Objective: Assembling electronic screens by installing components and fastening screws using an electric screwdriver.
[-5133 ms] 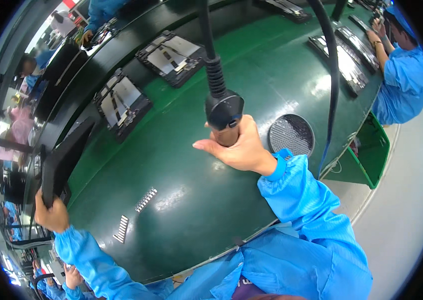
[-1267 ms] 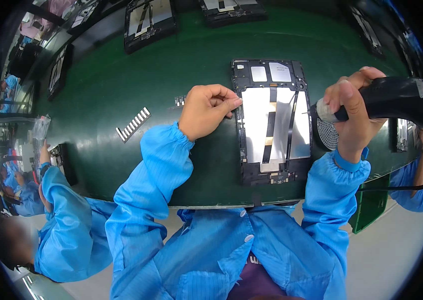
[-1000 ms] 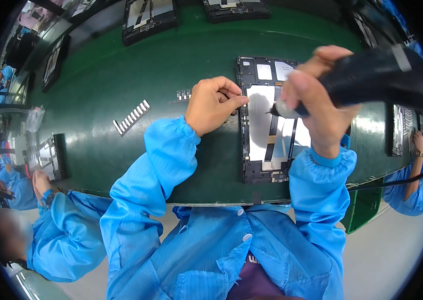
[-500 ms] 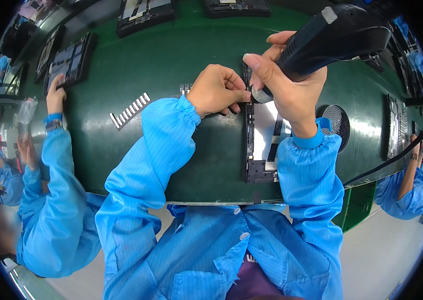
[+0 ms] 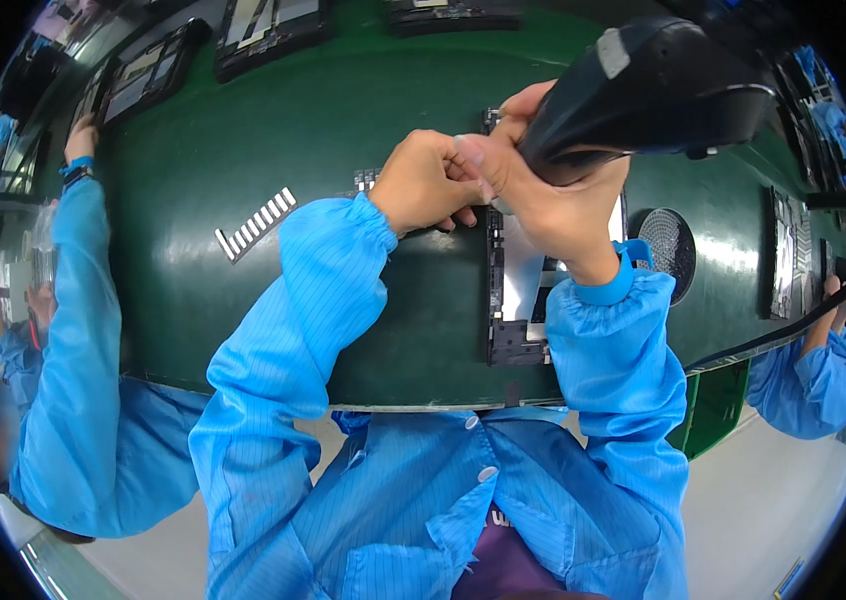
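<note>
My right hand (image 5: 568, 215) is wrapped round a bulky black hand-held tool (image 5: 668, 100) with a grey patch on its body; the tool's tip is hidden behind my fingers. Below it lies a flat electronic device (image 5: 518, 285) with a black frame and a silver inner plate. My left hand (image 5: 418, 185) is closed in a pinch at the device's left edge, its fingertips meeting the right thumb. Whatever sits in that pinch is too small and covered to name. Left of it, a strip with several white pieces (image 5: 258, 225) lies on the green table.
A dark round mesh dish (image 5: 668, 250) stands right of the device. Another dark strip (image 5: 365, 178) is partly hidden behind my left hand. More opened devices (image 5: 273, 35) line the far side. On the left, a co-worker's hand (image 5: 81, 142) reaches toward a device (image 5: 148, 75).
My right hand and the tool have shifted left, bringing the right thumb against my left fingertips and hiding the tip. The co-worker's hand at the left has moved farther away and left.
</note>
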Motion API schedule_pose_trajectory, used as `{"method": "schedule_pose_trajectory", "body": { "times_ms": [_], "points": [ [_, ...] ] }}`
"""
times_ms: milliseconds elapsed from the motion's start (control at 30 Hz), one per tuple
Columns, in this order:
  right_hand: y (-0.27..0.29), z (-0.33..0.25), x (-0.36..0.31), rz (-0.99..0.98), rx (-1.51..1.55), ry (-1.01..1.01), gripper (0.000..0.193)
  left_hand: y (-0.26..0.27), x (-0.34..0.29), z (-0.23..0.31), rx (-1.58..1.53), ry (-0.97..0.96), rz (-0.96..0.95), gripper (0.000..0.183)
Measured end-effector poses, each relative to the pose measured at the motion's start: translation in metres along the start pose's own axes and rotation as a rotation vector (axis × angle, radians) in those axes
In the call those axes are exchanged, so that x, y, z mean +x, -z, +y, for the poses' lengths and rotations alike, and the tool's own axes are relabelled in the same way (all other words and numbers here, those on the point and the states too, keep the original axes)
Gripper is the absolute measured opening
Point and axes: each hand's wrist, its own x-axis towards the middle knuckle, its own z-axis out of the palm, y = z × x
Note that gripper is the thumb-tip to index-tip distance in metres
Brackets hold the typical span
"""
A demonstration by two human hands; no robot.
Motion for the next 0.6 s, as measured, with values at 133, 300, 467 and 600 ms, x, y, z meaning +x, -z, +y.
{"method": "schedule_pose_trajectory", "body": {
  "times_ms": [133,300,467,600],
  "points": [
    [-0.009,0.004,-0.005,0.165,0.023,-0.131,0.033,0.003,0.005,-0.025,-0.110,-0.120,-0.009,0.013],
    [0.042,-0.035,0.001,0.111,-0.150,0.112,0.034,0.004,-0.007,-0.002,-0.092,0.080,0.022,0.017],
    [0.137,-0.037,-0.031,0.361,-0.083,0.108,0.035,-0.002,-0.008,0.004,-0.099,0.128,0.010,0.019],
    [0.160,-0.012,-0.041,0.533,-0.107,0.041,0.033,-0.004,-0.011,-0.001,-0.174,0.084,-0.005,0.015]
  ]
}}
